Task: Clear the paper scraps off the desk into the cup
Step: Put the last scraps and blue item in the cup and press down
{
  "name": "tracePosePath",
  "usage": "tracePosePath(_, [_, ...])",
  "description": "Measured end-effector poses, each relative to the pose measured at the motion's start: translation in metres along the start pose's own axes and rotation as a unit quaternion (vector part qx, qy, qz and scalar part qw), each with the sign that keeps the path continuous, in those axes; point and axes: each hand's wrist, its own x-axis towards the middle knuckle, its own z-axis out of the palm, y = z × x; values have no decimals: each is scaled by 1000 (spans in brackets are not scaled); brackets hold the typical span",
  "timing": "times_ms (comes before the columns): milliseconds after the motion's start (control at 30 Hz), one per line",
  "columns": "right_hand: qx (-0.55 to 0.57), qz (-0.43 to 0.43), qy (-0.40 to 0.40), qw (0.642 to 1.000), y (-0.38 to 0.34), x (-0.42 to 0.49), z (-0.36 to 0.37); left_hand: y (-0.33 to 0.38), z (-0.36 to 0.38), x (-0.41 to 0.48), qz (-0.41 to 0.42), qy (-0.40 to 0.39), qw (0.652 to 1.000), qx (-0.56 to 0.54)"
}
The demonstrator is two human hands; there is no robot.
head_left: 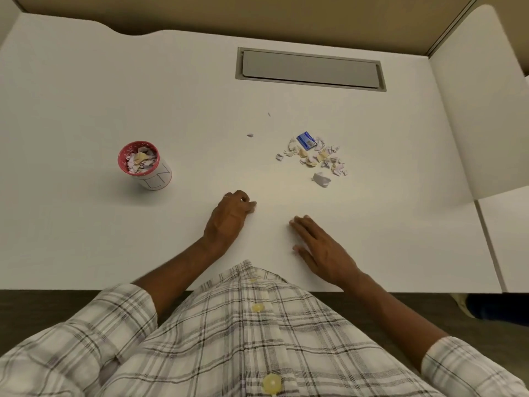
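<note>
A white cup point(146, 165) with a red rim stands at the left of the white desk point(114, 90), holding several paper scraps. A pile of torn paper scraps point(316, 157) lies right of centre, with a small blue box point(306, 140) at its far edge and a larger crumpled white piece point(321, 179) at its near edge. Two tiny scraps point(250, 135) lie apart, left of the pile. My left hand point(230, 216) rests on the desk with fingers curled, nothing visible in it. My right hand point(320, 249) lies flat with fingers spread, below the pile.
A grey cable hatch point(310, 69) is set into the desk at the back. A white partition point(481, 110) stands at the right edge. My plaid shirt point(243, 339) fills the bottom of the view at the desk's front edge.
</note>
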Motion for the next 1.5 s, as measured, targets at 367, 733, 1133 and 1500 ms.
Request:
tracePosePath(367, [-94, 23, -28, 995, -9, -8, 10, 0, -13, 15, 48, -74, 994, 61])
tracePosePath(733, [-70, 49, 63, 994, -26, 34, -1, -2, -95, -9, 4, 131, 980, -147])
tracePosePath(1133, [323, 271, 146, 895, -76, 107, -36, -86, -223, 1, -41, 142, 987, 58])
tracePosePath(1500, [385, 109, 117, 909, -203, 219, -56, -100, -228, -3, -56, 178, 982, -18])
